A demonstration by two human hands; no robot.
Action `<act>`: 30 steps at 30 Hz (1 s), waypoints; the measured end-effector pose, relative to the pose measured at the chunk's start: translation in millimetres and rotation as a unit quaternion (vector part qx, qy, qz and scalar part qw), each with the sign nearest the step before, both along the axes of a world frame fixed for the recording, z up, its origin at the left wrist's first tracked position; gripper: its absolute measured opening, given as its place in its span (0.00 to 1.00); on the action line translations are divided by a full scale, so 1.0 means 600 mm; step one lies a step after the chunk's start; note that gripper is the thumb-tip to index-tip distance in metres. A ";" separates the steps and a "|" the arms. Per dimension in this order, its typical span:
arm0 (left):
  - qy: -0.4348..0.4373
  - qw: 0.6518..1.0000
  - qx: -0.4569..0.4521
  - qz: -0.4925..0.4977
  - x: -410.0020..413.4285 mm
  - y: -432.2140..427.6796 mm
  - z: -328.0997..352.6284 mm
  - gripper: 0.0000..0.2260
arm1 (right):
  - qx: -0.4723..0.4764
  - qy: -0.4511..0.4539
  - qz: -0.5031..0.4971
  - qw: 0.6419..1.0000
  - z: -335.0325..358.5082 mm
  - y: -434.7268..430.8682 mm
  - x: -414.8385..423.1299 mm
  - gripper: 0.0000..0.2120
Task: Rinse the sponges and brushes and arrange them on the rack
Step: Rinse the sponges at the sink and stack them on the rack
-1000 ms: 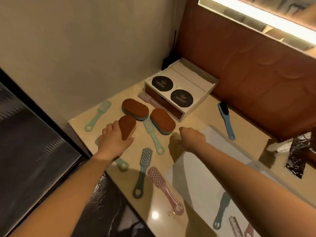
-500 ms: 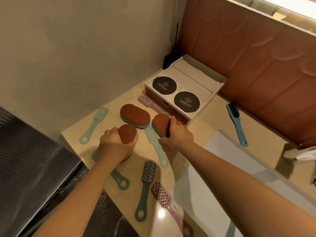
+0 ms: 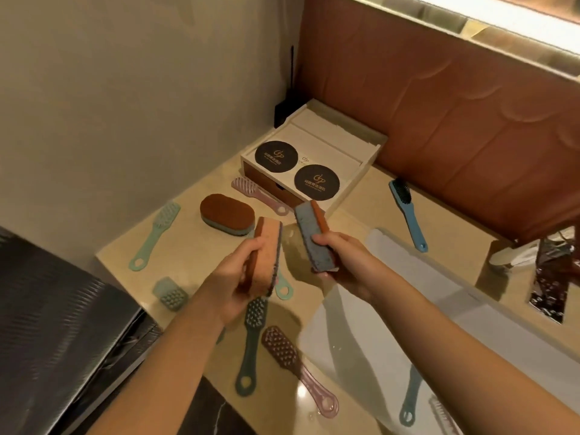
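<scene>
My left hand grips an oval sponge on edge, its orange side toward me. My right hand grips a second sponge with its blue side up, lifted above the counter near the white sink. A third brown-topped sponge lies flat on the beige counter. Several brushes lie around: a mint one at left, a pink one by the box, a blue one at right, a teal one and a dark pink one near the front edge.
A white tray-like box with two black round coasters stands in the back corner against the brown wall. A small teal brush head sits at the counter's left edge. More brushes lie in the sink. A faucet is at right.
Both hands have lifted their sponges off the counter and turned them on edge, bringing them toward me and the sink. The camera has moved closer.
</scene>
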State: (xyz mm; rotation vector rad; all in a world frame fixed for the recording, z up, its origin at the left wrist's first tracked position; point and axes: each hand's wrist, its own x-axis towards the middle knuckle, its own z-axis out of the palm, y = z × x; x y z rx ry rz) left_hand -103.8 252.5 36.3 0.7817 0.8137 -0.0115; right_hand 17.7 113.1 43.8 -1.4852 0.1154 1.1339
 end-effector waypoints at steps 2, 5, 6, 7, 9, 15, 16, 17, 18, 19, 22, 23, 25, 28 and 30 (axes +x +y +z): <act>0.000 1.000 -0.024 -0.008 0.007 -0.031 0.013 0.11 | 0.077 0.051 -0.040 0.995 0.011 -0.054 -0.014 0.18; -0.006 0.998 -0.054 -0.038 0.013 -0.064 0.032 0.12 | 0.182 0.079 -0.077 0.977 0.023 -0.127 -0.036 0.34; -0.014 0.996 -0.066 -0.055 0.014 -0.075 0.037 0.14 | 0.200 0.078 -0.082 0.973 0.025 -0.150 -0.042 0.40; -0.026 0.994 -0.076 -0.074 0.016 -0.086 0.041 0.16 | 0.211 0.071 -0.087 0.971 0.025 -0.172 -0.048 0.42; -0.046 0.991 -0.075 -0.105 0.022 -0.119 0.050 0.17 | 0.222 0.060 -0.125 0.965 0.028 -0.216 -0.063 0.43; -0.047 0.979 -0.073 -0.186 0.045 -0.231 0.066 0.14 | 0.227 0.014 -0.271 0.935 0.026 -0.348 -0.110 0.42; -0.042 0.977 -0.070 -0.198 0.049 -0.249 0.066 0.15 | 0.212 0.001 -0.287 0.934 0.027 -0.367 -0.119 0.39; -0.037 0.975 -0.065 -0.207 0.052 -0.265 0.064 0.17 | 0.193 -0.012 -0.300 0.934 0.027 -0.384 -0.128 0.39; -0.028 0.974 -0.057 -0.218 0.056 -0.289 0.065 0.18 | 0.178 -0.022 -0.319 0.930 0.029 -0.406 -0.140 0.39; -0.018 0.973 -0.045 -0.228 0.058 -0.309 0.064 0.19 | 0.173 -0.026 -0.340 0.924 0.030 -0.424 -0.151 0.36; 0.002 0.966 -0.003 -0.259 0.064 -0.358 0.059 0.19 | 0.162 -0.017 -0.392 0.905 0.039 -0.464 -0.181 0.17; 0.003 0.964 0.020 -0.267 0.065 -0.373 0.055 0.20 | 0.154 -0.028 -0.395 0.905 0.041 -0.476 -0.188 0.15; -0.008 0.952 0.092 -0.293 0.062 -0.408 0.052 0.19 | 0.128 -0.070 -0.409 0.901 0.041 -0.500 -0.201 0.13; -0.031 0.933 0.163 -0.319 0.052 -0.449 0.054 0.20 | 0.089 -0.122 -0.431 0.890 0.044 -0.515 -0.207 0.15; -0.040 0.936 0.131 -0.325 0.048 -0.475 0.056 0.21 | 0.080 -0.147 -0.445 0.880 0.049 -0.520 -0.208 0.16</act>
